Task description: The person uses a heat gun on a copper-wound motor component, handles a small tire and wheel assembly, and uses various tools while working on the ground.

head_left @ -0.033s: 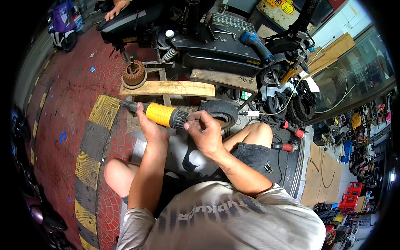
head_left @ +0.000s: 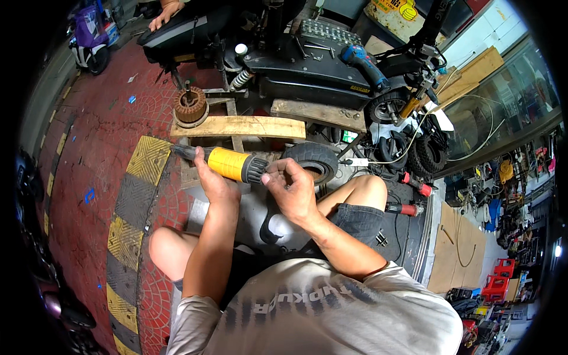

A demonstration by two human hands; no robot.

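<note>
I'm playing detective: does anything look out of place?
Yes: blue scraps lie on the red paving like litter, and a blue power tool lies beside loose metal bits on the scooter's deck, not put away. The yellow cylinder in the left hand shows no clear damage.

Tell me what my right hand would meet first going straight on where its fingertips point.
Probably the black ribbed end of the yellow cylinder in your left hand; your right hand looks almost against it, perhaps touching; depth is unclear.
</note>
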